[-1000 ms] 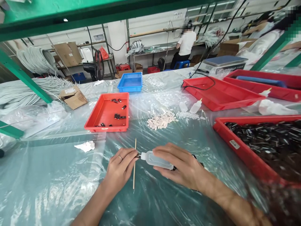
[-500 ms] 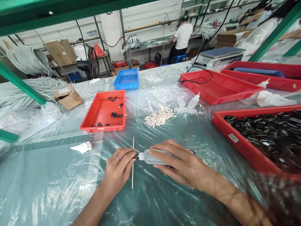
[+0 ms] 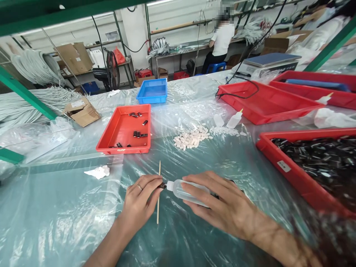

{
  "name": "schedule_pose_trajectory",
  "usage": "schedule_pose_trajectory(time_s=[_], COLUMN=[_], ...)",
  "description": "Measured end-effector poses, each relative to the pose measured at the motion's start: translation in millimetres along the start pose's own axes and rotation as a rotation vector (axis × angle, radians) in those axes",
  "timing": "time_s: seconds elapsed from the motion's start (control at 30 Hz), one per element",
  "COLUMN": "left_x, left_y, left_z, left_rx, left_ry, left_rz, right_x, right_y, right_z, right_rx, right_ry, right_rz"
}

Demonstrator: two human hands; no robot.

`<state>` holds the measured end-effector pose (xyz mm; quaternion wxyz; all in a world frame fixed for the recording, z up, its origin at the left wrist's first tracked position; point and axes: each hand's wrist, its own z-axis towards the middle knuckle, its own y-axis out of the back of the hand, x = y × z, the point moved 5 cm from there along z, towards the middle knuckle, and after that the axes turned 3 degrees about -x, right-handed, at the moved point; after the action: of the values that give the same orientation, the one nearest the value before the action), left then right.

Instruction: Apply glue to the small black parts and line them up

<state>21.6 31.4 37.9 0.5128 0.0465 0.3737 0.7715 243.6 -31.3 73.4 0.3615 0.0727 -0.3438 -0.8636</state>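
My left hand [image 3: 142, 196] pinches a small black part [image 3: 162, 185] between thumb and fingertips. My right hand [image 3: 219, 200] is closed around a translucent squeeze bottle [image 3: 185, 191], tipped on its side with its capped end at the black part. Whether the tip touches the part I cannot tell. Just under the left fingertips, a thin wooden stick [image 3: 158, 211] lies on the plastic sheet. More black pieces [image 3: 215, 194] show partly behind the right hand and bottle. Beyond the hands is a pile of small white pieces [image 3: 191, 138].
A red tray [image 3: 124, 129] with several black parts stands ahead to the left, a blue tray [image 3: 152, 91] behind it. At right is a red bin [image 3: 267, 142] full of black parts. Another bottle [image 3: 234, 119] lies near the white pieces. A seated person [image 3: 222, 40] works at the back.
The bottle and my right hand have shifted slightly right and down, and the bottle now slants more. My left hand stays nearly in place, still pinching the black part. The view has shifted slightly.
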Motion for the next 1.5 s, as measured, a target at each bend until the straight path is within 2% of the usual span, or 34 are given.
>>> schedule_pose_trajectory(time_s=[0.1,0.2,0.27,0.37,0.5,0.63,0.73,0.87,1.27,1.5], left_x=[4,15,24,28,21,12,12,11,3,1], left_y=[2.4,4.2,2.6,-3.7,-5.6,1.3,3.2,3.9,9.3,7.9], left_z=[-1,-10,-20,-28,-14,3,2,-1,7,7], left_rx=[-0.02,-0.033,-0.036,0.003,0.066,0.084,0.038,-0.049,-0.068,-0.051], left_ry=[0.06,0.249,0.42,0.551,0.539,0.39,0.361,0.329,0.243,0.177], left_rz=[-0.104,-0.218,-0.33,-0.482,-0.512,-0.336,-0.264,-0.229,-0.223,-0.192], right_x=[-21,-39,-45,-46,-42,-40,-35,-27,-13,8], right_y=[-2,-7,-11,-16,-21,-21,-19,-21,-25,-23], right_z=[3,2,-1,-6,-9,-8,-4,-2,-3,-15], right_rx=[-0.033,-0.008,-0.002,0.008,0.019,-0.015,-0.058,-0.031,-0.018,-0.014], right_ry=[-0.294,-0.569,-0.67,-0.714,-0.683,-0.639,-0.539,-0.437,-0.286,-0.075], right_rz=[0.31,0.567,0.652,0.704,0.687,0.63,0.565,0.537,0.423,0.07])
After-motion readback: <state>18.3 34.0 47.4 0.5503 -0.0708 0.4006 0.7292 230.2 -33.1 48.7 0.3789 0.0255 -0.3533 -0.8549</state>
